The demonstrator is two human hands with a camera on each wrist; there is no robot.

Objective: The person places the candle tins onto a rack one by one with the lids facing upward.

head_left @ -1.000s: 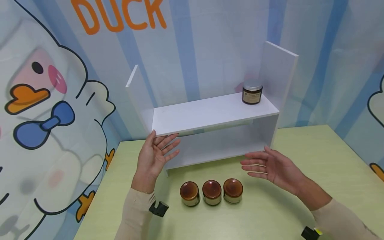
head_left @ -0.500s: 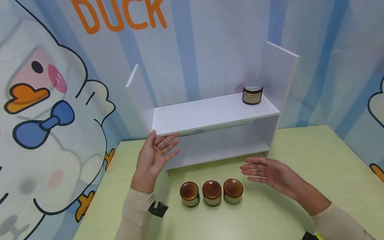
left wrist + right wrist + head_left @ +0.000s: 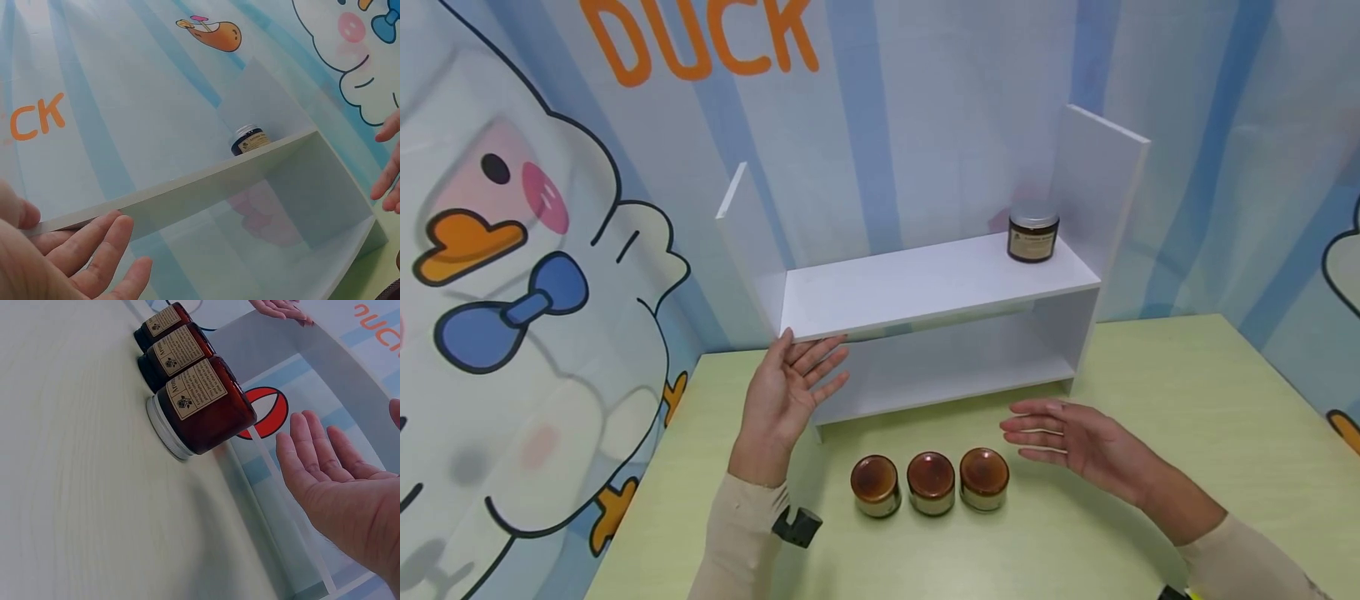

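A white two-tier shelf unit (image 3: 940, 287) stands at the back of the table. My left hand (image 3: 782, 400) holds the left front edge of its upper board, thumb above and fingers beneath, as the left wrist view also shows. On the right end of that board sits a dark jar (image 3: 1032, 235) with a silver lid, upright. Three amber glass jars, a left one (image 3: 876, 485), a middle one (image 3: 931, 482) and a right one (image 3: 984, 478), stand lid-down in a row in front. My right hand (image 3: 1086, 442) hovers right of them, fingers extended, holding nothing.
The light green-yellow table (image 3: 1195, 400) runs under everything. A cloth backdrop (image 3: 917, 125) with blue stripes and cartoon ducks hangs close behind the unit. Tall side panels, such as the right one (image 3: 1097, 183), rise above the upper board.
My right hand has drawn slightly down and back from the unit's lower right front corner. The left hand and all jars have stayed where they were.
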